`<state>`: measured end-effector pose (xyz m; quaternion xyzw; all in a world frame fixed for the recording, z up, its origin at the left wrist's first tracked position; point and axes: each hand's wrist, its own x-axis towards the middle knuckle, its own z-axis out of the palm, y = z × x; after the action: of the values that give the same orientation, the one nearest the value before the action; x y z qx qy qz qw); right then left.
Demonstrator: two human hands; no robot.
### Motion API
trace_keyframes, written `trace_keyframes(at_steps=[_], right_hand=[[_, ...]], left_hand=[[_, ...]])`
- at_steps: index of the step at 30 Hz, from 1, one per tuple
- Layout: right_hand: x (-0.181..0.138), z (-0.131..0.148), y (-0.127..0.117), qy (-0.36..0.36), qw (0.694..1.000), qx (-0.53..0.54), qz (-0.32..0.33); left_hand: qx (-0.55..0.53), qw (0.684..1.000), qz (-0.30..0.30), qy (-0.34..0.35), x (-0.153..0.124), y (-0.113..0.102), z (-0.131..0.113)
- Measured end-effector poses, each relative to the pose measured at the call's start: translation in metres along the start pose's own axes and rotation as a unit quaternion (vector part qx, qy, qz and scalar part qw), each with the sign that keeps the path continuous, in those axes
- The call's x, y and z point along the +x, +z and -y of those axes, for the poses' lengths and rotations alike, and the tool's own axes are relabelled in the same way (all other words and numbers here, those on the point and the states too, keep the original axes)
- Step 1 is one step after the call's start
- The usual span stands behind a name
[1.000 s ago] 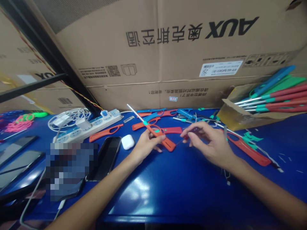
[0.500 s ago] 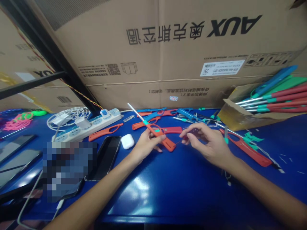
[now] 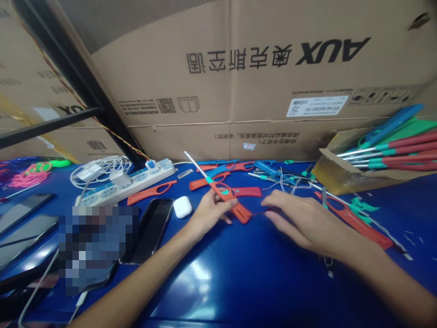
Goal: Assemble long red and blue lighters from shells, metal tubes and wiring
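My left hand grips an orange long-nosed lighter by its body, the metal tube pointing up and away to the left. The lighter's butt end, with a slot in it, points toward my right hand. From that end a thin dark shaft runs to my right fingertips. It looks like part of a thin-shafted tool whose handle is hidden behind my curled fingers. Just behind my left hand lies a red lighter body. Beyond it rests another orange lighter body.
A power strip, a phone and a white earbud case lie left. At right are a carton of lighters, an orange lighter shell and green scraps. A large cardboard box stands behind.
My right hand has turned over, back upward, hiding the dark handle that showed between its fingers before. The lighter stays in my left hand; the view has shifted slightly.
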<state>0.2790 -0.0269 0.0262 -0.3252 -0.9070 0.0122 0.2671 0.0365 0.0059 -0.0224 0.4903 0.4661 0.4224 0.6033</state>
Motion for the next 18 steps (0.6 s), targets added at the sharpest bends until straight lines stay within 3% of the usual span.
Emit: trace_keyframes(at_steps=[3,6,11,13,18], right_hand=[[0.000,0.005,0.000,0.033,0.997,0.055,0.031],[0.000,0.006,0.008,0.030,0.996,0.086,0.007],[0.001,0.007,0.018,-0.021,0.997,-0.023,-0.066],[0.003,0.010,0.016,0.001,0.998,-0.035,-0.058],[0.003,0.009,0.013,0.037,0.997,0.057,-0.021]], left_hand=[[0.001,1.000,0.000,0.005,0.000,0.000,0.001],[0.002,1.000,0.005,0.011,0.001,0.000,0.001],[-0.002,1.000,0.005,0.011,0.002,0.000,0.002],[-0.005,1.000,0.004,0.010,0.002,-0.001,0.003],[-0.016,1.000,0.001,0.009,0.002,0.000,0.004]])
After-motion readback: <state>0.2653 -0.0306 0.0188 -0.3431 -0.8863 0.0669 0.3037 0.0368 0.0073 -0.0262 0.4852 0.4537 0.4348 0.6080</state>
